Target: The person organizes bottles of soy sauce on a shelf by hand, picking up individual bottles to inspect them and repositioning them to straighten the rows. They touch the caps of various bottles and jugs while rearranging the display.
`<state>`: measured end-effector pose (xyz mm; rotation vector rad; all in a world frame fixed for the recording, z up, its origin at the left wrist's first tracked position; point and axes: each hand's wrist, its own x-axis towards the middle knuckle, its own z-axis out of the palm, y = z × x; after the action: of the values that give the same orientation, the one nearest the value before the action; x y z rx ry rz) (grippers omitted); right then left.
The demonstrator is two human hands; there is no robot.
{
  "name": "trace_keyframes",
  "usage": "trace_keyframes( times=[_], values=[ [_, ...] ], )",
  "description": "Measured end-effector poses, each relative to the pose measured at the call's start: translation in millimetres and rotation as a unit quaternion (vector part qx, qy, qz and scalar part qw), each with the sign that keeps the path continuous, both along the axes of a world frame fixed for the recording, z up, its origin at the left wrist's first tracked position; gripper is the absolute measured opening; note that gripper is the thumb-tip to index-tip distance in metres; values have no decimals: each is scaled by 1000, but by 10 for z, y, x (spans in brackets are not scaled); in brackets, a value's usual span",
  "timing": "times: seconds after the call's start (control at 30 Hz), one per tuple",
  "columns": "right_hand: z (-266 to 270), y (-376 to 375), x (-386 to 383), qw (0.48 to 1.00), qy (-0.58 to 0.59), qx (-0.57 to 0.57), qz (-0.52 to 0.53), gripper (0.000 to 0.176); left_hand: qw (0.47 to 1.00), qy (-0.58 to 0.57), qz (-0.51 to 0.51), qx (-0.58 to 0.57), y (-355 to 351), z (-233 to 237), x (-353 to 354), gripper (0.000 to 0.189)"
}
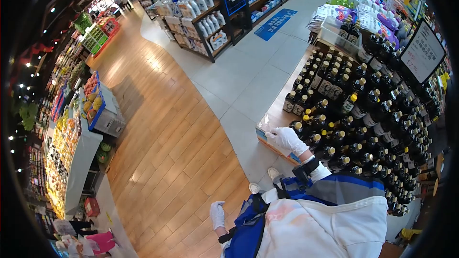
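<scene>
My right hand [287, 139], in a white glove, is at the front corner of a display stand packed with dark bottles [334, 114]. Its fingers are bent near a clear plastic piece [264, 123] on the stand's edge; whether they grip it is too small to tell. My left hand [217, 215], also gloved in white, hangs low over the wooden floor, away from any goods. Its fingers look curled, and I cannot make out anything in them. Nearest the right hand stand dark bottles with pale gold caps.
Shelves [198, 19] of white bottles stand ahead beyond the grey tiles. At left are fruit displays [98, 102] and a red box [92, 207]. A person in pink [101, 241] is at lower left. A price sign [423, 52] rises at right.
</scene>
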<state>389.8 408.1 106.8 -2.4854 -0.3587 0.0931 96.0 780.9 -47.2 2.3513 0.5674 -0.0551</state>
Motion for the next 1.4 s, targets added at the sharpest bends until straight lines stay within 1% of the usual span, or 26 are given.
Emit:
trace_keyframes(
  times=[0.07, 0.13, 0.17, 0.2, 0.23, 0.33, 0.4, 0.53, 0.63, 0.7, 0.77, 0.8, 0.83, 0.93, 1.03, 1.1, 1.13, 1.2, 1.3, 1.4],
  values=[
    [191, 22, -75, 998, 40, 34, -27, 38, 1000, 10, 7, 0, -56, 139, 22, 26],
    [67, -13, -53, 998, 46, 19, -36, 37, 1000, 15, 8, -8, -76, 272, 100, 25],
    [28, -29, -29, 998, 58, -11, -27, 39, 1000, 8, 17, -9, -70, 285, 120, 24],
    [20, -63, -28, 996, 70, -42, -23, 41, 1000, 1, 22, -12, -63, 241, 142, 24],
    [10, -98, -42, 998, 59, -17, -11, 43, 1000, -4, 22, -14, -68, 206, 132, 23],
    [100, -112, -61, 999, 46, -14, -20, 37, 1000, 8, 19, -3, -91, 134, 135, 23],
    [55, -150, -16, 998, 52, -19, -15, 36, 1000, 19, 25, -1, -166, 82, 100, 23],
    [-50, -233, 18, 999, 48, -19, 15, 35, 998, 55, 30, 13, -373, 22, -40, 23],
    [-245, -337, -35, 999, 33, 10, 10, 34, 996, 81, 40, -9, -616, 13, -175, 23],
    [-378, -433, -43, 998, 54, 12, 31, 35, 997, 61, 48, -16, -768, 14, -270, 23],
    [-507, -516, -189, 993, 107, -5, 42, 36, 996, 64, 52, -17, -912, 135, -646, 23],
    [-429, -539, -304, 995, 89, 15, 35, 37, 997, 59, 50, -15, -960, 201, -764, 23],
    [-447, -590, -394, 995, 91, 2, 37, 38, 998, 38, 46, -11, -986, 210, -723, 23],
    [-443, -742, -681, 997, 77, -10, 26, 39, 993, 100, 65, 15, -968, 234, -933, 22],
    [-448, -909, -1079, 998, 52, -14, 10, 41, 999, 31, 32, 22, -921, 132, -1102, 23],
    [-497, -1021, -1391, 999, 27, -16, 13, 42, 1000, 4, 24, 11, -1011, 186, -1142, 23],
    [-415, -1063, -1571, 999, 46, -24, 9, 43, 1000, -6, 15, 5, -1050, 213, -1168, 23],
    [-364, -1140, -1965, 999, 46, -23, 4, 45, 1000, -7, -14, -6, -1126, 165, -1344, 24],
    [-417, -1342, -2556, 996, 57, -67, -14, 47, 998, 23, -51, -35, -1258, 15, -1894, 25],
    [-172, -1556, -3069, 991, 93, -79, -59, 47, 996, 45, -67, -40, -1329, -238, -2592, 26]
  ],
)
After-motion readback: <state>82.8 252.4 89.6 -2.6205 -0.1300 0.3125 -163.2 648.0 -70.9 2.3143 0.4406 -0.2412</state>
